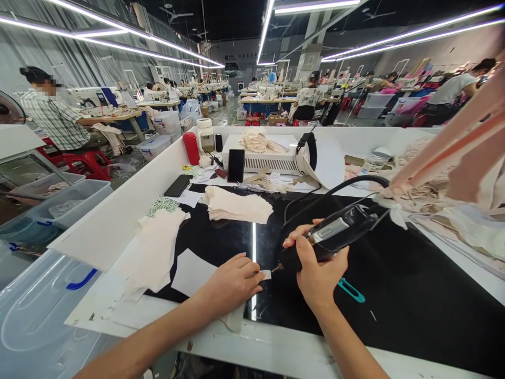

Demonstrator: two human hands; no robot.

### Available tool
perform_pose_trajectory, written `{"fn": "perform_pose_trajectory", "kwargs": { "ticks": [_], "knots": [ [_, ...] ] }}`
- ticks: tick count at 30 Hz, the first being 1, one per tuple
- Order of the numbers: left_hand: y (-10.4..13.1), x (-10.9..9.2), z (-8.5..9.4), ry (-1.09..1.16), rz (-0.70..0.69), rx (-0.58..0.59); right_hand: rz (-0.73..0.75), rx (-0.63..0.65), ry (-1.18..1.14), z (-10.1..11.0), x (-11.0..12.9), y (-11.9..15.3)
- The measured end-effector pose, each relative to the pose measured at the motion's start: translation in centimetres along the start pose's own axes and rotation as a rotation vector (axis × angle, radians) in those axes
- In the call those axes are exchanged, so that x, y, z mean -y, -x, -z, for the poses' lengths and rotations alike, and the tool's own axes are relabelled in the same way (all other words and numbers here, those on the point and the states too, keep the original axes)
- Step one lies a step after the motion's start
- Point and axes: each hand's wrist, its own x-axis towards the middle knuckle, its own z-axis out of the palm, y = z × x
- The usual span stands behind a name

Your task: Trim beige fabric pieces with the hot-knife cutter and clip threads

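My right hand (317, 268) is wrapped round a black corded handheld tool (335, 231) with a silver panel. Its thin tip points down and left, close to a small white strip (267, 275) on the glossy black work surface (394, 284). Lying low over the surface, my left hand (239, 281) has its fingers stretched out, with the strip showing at the fingertips. A white sheet (193, 271) lies left of that hand. Stacks of cream fabric pieces rest behind it (239, 205) and farther left (153, 252).
Near my right forearm lies a teal thread snipper (351, 290). Two phones (178, 185) (236, 166) and a white vented box (260, 158) stand at the back. Pink fabric (453, 142) hangs on the right beside the tool's cable. Clear plastic bins (39, 310) stand left; people sit beyond.
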Motion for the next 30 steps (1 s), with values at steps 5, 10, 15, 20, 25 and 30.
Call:
{"fn": "perform_pose_trajectory", "kwargs": {
  "ticks": [5,10,15,20,25,30],
  "knots": [
    [0.13,-0.11,-0.20,0.003,0.010,-0.002,-0.007,0.003,0.008,-0.12,-0.11,-0.01],
    [0.17,-0.05,-0.21,-0.003,0.013,0.005,0.001,0.010,0.027,-0.13,-0.37,0.12],
    [0.14,-0.14,-0.07,0.010,0.020,-0.008,0.012,0.030,0.042,-0.25,-0.44,0.27],
    [0.15,-0.19,-0.09,0.016,0.024,-0.002,-0.005,0.025,0.051,-0.19,-0.29,0.15],
    [0.39,-0.03,-0.38,0.037,0.025,-0.014,-0.002,0.006,0.040,0.21,0.10,0.05],
    [0.40,-0.02,-0.45,0.048,0.028,-0.025,-0.022,0.033,0.025,0.36,0.30,0.38]
  ]
}}
